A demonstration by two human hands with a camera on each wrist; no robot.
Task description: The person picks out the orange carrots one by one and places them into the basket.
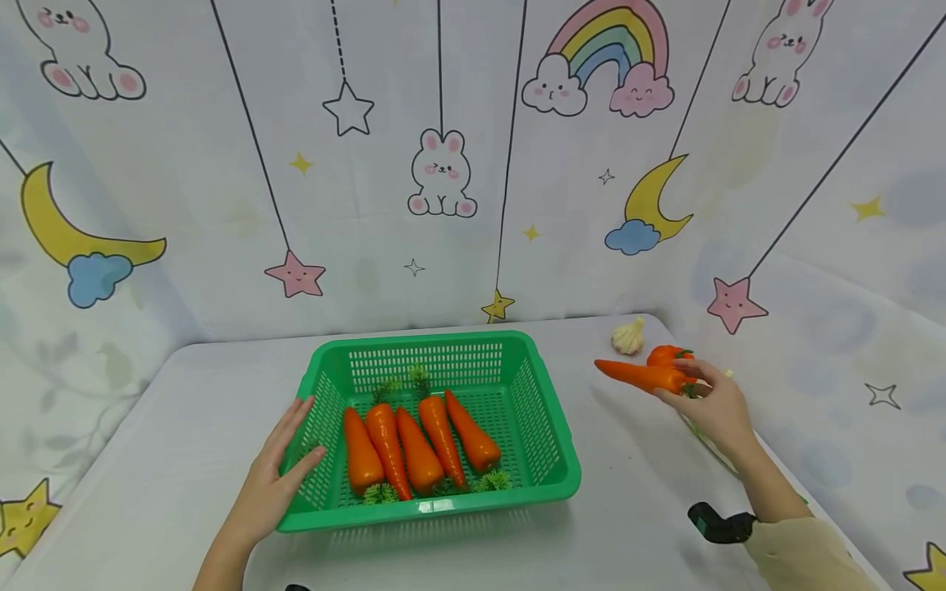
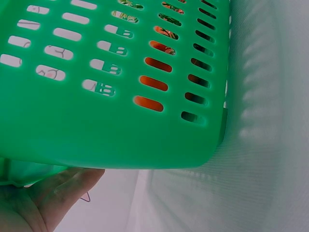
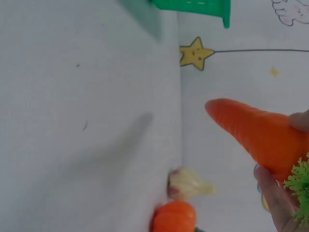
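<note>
A green plastic basket (image 1: 547,427) with slotted walls stands on the table and holds several orange carrots (image 1: 420,455) with green tufts. My left hand (image 1: 277,480) rests at the basket's left rim, its fingers fairly straight and its thumb extended toward the inside. In the left wrist view, part of that hand (image 2: 60,198) shows beside the basket's edge. On the right, my right hand (image 1: 713,406) holds another carrot (image 1: 639,375) by its thick leafy end, above the table, with the tip pointing left. The right wrist view shows fingers and thumb around this carrot (image 3: 258,133).
A garlic bulb (image 1: 628,336) and an orange pepper-like vegetable (image 1: 668,355) lie at the table's back right. Something long and pale green (image 1: 709,443) lies partly hidden under my right arm. A patterned cloth (image 1: 369,238) hangs behind the white table (image 1: 185,427).
</note>
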